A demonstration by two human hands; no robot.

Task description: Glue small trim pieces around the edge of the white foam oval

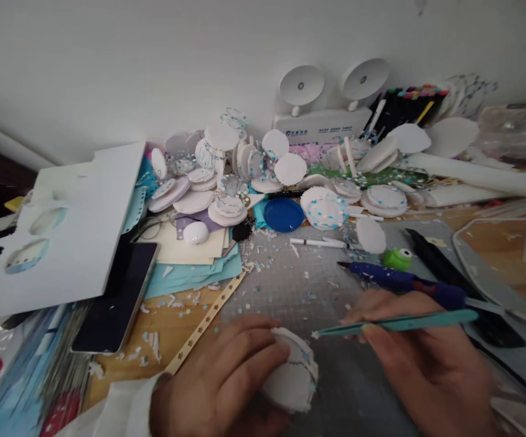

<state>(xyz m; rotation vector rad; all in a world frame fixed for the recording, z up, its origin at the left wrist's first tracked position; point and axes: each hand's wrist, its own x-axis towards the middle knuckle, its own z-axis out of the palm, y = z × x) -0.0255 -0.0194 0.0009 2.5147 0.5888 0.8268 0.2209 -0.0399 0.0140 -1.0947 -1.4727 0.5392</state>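
Observation:
My left hand [224,373] is closed around the edge of a round white disc piece [290,379], which is tilted low over the mat and has a ragged rim. Part of the disc is hidden by my fingers. Pinched in my right hand [431,367] is a pair of teal tweezers [420,321] pointing left. At their tips sits a tiny pale paper bit [314,334], perhaps star-shaped, just right of the disc and apart from it. Small paper scraps lie scattered on the grey cutting mat [272,297] around both hands.
A blue hot glue gun [385,276], a green punch [397,259] and a white pen [320,243] lie beyond my right hand. Several white discs [290,169] crowd the back, beside a blue lid [284,215]. A phone [117,297] and white board [80,230] are left.

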